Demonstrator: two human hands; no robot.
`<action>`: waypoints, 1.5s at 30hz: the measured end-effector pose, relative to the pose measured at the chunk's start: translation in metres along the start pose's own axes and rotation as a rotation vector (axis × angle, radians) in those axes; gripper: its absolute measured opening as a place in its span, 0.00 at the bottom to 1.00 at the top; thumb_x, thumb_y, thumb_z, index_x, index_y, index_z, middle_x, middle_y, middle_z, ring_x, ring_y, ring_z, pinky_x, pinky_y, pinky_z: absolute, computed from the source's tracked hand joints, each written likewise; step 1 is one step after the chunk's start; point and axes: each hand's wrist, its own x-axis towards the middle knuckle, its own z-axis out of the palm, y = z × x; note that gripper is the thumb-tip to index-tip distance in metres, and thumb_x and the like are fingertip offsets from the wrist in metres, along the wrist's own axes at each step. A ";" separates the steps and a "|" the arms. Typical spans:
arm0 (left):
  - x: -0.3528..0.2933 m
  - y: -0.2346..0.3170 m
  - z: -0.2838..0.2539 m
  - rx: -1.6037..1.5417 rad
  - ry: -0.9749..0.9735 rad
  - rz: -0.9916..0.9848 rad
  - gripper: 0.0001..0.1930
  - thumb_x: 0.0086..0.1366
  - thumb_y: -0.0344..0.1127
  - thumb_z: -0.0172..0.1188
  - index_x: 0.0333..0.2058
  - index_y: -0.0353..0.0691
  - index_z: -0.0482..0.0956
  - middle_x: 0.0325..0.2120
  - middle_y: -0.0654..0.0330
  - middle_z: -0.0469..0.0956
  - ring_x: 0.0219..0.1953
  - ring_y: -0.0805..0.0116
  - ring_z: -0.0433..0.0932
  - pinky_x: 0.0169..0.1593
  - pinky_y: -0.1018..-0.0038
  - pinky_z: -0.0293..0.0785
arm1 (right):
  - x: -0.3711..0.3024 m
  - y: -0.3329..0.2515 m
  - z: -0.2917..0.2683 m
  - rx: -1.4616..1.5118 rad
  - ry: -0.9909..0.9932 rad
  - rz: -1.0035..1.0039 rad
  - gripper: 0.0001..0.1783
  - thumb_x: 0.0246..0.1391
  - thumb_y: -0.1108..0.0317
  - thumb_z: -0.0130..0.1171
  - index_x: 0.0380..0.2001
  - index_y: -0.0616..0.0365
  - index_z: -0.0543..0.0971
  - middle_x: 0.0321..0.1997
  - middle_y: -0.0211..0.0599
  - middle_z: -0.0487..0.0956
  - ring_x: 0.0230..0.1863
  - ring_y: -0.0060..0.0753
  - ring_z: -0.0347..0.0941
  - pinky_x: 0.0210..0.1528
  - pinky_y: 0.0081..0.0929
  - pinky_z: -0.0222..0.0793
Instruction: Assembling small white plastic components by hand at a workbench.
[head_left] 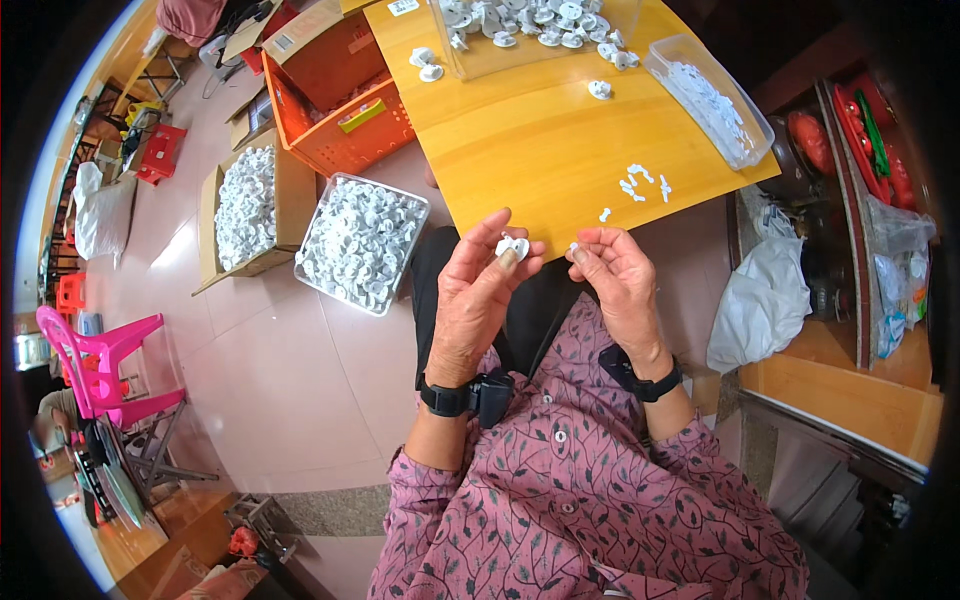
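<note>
My left hand [474,285] grips a white round plastic part [514,246] between thumb and fingers, just off the near edge of the yellow table [520,150]. To its right, my right hand [622,283] is closed in a pinch on a small white plastic piece [572,250], mostly covered by the fingertips. The two hands are a short way apart. Beyond my right hand, several small flat white pieces [633,184] lie loose on the tabletop. A clear tub [757,150] of similar small pieces stands at the table's right edge.
A clear bin of white round parts [560,18] stands at the table's far side. Left of the table are a clear box [335,185] and a cardboard box [212,230] full of white parts, plus an orange crate [345,145]. A pink chair [100,365] stands far left; shelving [845,220] is at right.
</note>
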 end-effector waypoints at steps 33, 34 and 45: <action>-0.001 -0.015 -0.011 -0.165 -0.056 -0.075 0.12 0.69 0.33 0.57 0.48 0.33 0.75 0.43 0.57 0.78 0.45 0.68 0.78 0.50 0.71 0.78 | -0.007 -0.017 0.029 0.031 -0.070 -0.158 0.03 0.58 0.77 0.61 0.36 0.64 0.80 0.37 0.28 0.75 0.39 0.18 0.74 0.42 0.15 0.70; -0.001 -0.016 -0.011 -0.174 -0.050 -0.075 0.12 0.69 0.32 0.57 0.48 0.33 0.75 0.43 0.58 0.78 0.45 0.69 0.78 0.50 0.71 0.78 | -0.007 -0.015 0.030 0.002 -0.068 -0.171 0.04 0.58 0.77 0.61 0.36 0.64 0.80 0.37 0.29 0.76 0.39 0.18 0.74 0.42 0.16 0.70; -0.002 -0.015 -0.010 -0.189 -0.053 -0.090 0.13 0.67 0.31 0.59 0.49 0.34 0.74 0.43 0.59 0.78 0.45 0.70 0.79 0.51 0.73 0.78 | -0.008 -0.022 0.030 -0.414 0.019 -0.373 0.04 0.56 0.76 0.62 0.34 0.65 0.79 0.35 0.35 0.76 0.33 0.25 0.75 0.36 0.21 0.71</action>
